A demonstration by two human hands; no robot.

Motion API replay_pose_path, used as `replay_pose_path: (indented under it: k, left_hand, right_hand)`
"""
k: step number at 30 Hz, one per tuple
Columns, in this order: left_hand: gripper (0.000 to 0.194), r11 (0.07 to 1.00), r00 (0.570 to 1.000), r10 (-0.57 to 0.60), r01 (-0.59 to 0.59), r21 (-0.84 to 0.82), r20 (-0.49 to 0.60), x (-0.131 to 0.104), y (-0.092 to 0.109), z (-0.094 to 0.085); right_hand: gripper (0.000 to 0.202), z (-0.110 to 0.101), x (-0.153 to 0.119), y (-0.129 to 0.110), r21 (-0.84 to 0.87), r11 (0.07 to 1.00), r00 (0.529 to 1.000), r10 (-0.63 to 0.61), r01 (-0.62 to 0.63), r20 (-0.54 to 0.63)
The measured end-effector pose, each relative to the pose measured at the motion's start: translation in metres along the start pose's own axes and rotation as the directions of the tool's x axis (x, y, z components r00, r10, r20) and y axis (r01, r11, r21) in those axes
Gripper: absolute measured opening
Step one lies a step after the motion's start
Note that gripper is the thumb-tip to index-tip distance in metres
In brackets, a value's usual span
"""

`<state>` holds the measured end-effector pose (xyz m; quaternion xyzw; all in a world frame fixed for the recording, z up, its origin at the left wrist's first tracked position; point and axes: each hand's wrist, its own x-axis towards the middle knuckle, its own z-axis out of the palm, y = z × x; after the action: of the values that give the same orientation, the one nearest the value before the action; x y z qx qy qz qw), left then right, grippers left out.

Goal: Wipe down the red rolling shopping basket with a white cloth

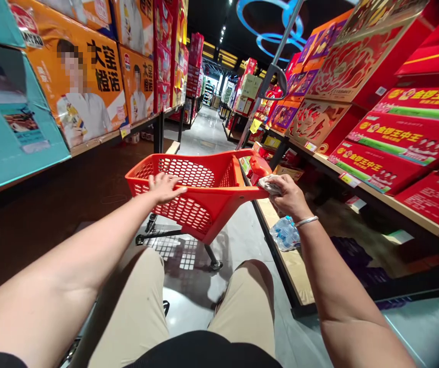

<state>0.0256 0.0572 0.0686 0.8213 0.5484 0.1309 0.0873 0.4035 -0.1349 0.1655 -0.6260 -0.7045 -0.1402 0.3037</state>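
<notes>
A red plastic shopping cart [223, 214] with perforated sides stands sideways before my knees, on dark legs with casters. My left hand [165, 188] rests on the near rim of its basket, fingers stretched out and spread, holding nothing. At the cart's right end, my right hand [286, 194] is closed around a crumpled greyish-white cloth [271, 183]. That cloth is pressed against the corner of the rim by the red handle part [260, 164]. The basket's bottom is mostly hidden by its near wall.
Orange cartons [77, 87] and teal cartons [16, 117] fill the left shelf. Red boxes [403, 138] are stacked on the right shelf, above a pack of water bottles [285, 233] on the low wooden ledge [296, 271]. A slanted metal pole [273, 71] rises behind the cart. The tiled aisle [212, 122] runs away ahead.
</notes>
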Motion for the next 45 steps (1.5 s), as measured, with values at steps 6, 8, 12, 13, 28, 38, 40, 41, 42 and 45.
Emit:
replay_pose_path:
  k: [6, 8, 12, 13, 28, 38, 40, 41, 42, 45]
  left_hand:
    - [0.091, 0.934, 0.939, 0.343, -0.337, -0.118, 0.028, -0.02, 0.112, 0.004]
    - [0.087, 0.937, 0.944, 0.329, -0.324, -0.128, 0.023, -0.019, 0.125, 0.002]
    - [0.072, 0.91, 0.922, 0.382, -0.361, -0.206, 0.07, -0.01, 0.119, -0.005]
    - [0.067, 0.901, 0.919, 0.389, -0.363, -0.24, 0.071, -0.008, 0.116, -0.006]
    - [0.055, 0.848, 0.92, 0.389, -0.377, -0.373, -0.047, -0.003, 0.11, 0.011]
    - [0.034, 0.842, 0.967, 0.239, -0.249, -0.478, -0.083, -0.018, 0.103, 0.005]
    - [0.036, 0.85, 0.972, 0.218, -0.232, -0.474, -0.086, -0.019, 0.097, 0.003]
    - [0.036, 0.855, 0.974, 0.208, -0.223, -0.468, -0.084, -0.019, 0.094, 0.002]
    - [0.036, 0.862, 0.977, 0.197, -0.213, -0.46, -0.083, -0.02, 0.092, 0.0]
    - [0.034, 0.878, 0.975, 0.189, -0.22, -0.424, -0.116, -0.024, 0.088, -0.007]
  right_hand:
    - [0.038, 0.038, -0.007, -0.034, -0.151, 0.984, 0.972, -0.122, 0.093, -0.199]
    - [0.027, 0.065, -0.014, -0.047, -0.2, 0.969, 0.936, -0.197, 0.141, -0.292]
    - [0.026, 0.126, -0.037, -0.069, -0.242, 0.935, 0.946, -0.296, 0.259, -0.132]
    - [0.028, 0.138, -0.044, -0.074, -0.231, 0.924, 0.948, -0.319, 0.305, -0.022]
    - [0.035, 0.035, -0.015, -0.029, -0.255, 0.96, 0.951, 0.033, -0.116, -0.307]
    - [0.035, 0.026, -0.033, -0.063, -0.168, 0.971, 0.946, -0.208, 0.169, -0.248]
    - [0.038, 0.017, -0.03, -0.059, -0.09, 0.966, 0.951, -0.255, 0.242, -0.173]
    - [0.04, 0.015, -0.027, -0.055, -0.054, 0.964, 0.954, -0.267, 0.262, -0.139]
    - [0.042, 0.013, -0.023, -0.049, -0.024, 0.964, 0.957, -0.267, 0.266, -0.111]
    - [0.044, 0.012, -0.006, -0.027, 0.005, 0.978, 0.974, -0.21, 0.211, -0.082]
